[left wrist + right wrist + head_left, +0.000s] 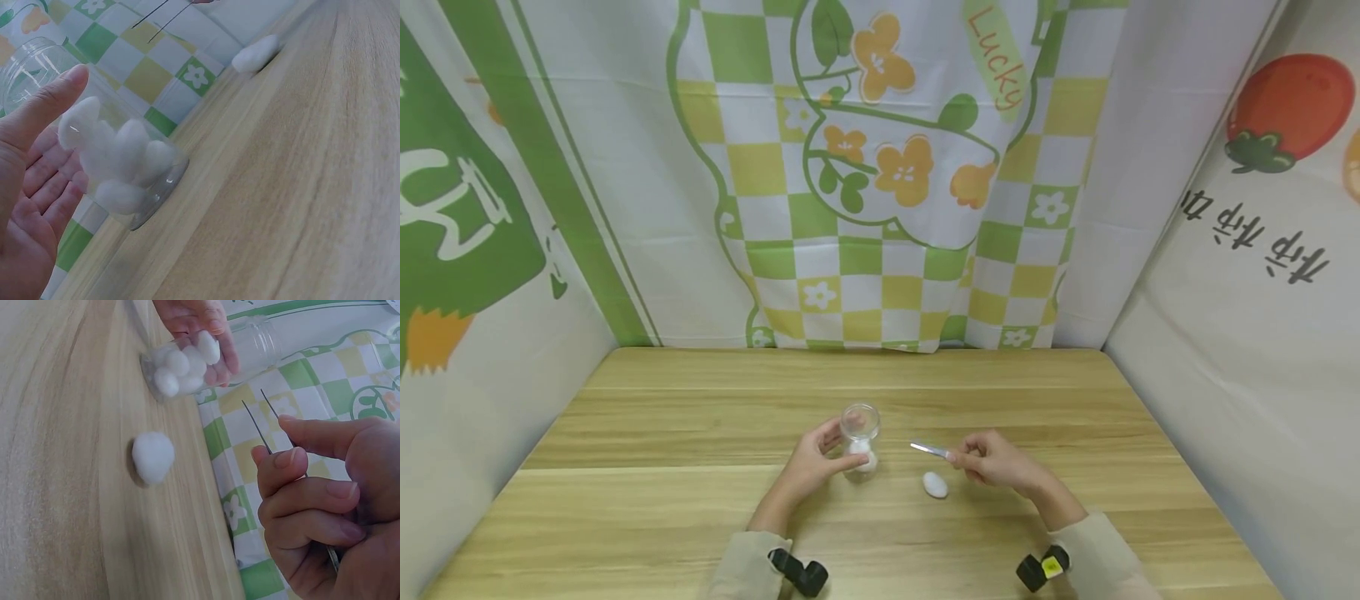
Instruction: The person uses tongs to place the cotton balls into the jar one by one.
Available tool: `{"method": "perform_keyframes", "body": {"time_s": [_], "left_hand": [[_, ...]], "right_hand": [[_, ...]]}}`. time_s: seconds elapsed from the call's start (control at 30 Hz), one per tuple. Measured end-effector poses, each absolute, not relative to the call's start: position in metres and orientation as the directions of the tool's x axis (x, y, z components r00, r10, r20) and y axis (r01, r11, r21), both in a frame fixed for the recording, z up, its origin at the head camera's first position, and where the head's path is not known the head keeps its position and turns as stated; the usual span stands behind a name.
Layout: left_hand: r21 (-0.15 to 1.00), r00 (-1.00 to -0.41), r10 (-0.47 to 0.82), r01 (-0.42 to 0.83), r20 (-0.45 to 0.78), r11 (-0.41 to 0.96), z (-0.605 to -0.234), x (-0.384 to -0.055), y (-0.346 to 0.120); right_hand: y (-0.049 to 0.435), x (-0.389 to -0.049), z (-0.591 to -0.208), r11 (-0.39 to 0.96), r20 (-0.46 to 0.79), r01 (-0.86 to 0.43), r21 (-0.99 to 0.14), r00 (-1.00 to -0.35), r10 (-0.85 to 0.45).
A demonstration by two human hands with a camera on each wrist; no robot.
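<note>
A clear jar (134, 159) stands upright on the table with several cotton balls (181, 365) in its lower part; no lid is on its mouth. My left hand (814, 457) holds the jar from the left, thumb on the near side and fingers behind it. Metal tweezers (929, 449) are pinched in my right hand (996, 460), their tips apart with nothing between them and pointing left toward the jar. One loose cotton ball (935, 485) lies on the wood, right of the jar and just below the tweezers.
The wooden table (685, 425) reaches back to a hanging checked cloth (880, 275). Printed cloth also hangs along the left and right sides. A black wrist camera (799, 572) sits on the left sleeve, another camera (1042, 568) on the right.
</note>
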State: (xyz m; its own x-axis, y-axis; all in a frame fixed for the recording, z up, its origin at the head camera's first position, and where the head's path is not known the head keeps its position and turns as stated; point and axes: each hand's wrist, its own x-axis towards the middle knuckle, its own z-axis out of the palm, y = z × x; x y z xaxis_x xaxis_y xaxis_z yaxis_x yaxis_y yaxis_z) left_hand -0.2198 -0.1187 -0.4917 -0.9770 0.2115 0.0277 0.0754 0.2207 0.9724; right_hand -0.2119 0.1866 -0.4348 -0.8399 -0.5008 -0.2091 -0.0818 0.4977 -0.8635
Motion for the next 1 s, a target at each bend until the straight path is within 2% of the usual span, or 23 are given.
{"method": "perform_keyframes", "body": {"time_s": [1.0], "left_hand": [[0.975,-0.975,0.218,0.081,0.036,0.205,-0.492,-0.219,-0.119]], "right_hand": [[0.209,-0.213,-0.451,0.512,-0.206,-0.092,-0.854,-0.845,-0.494]]}}
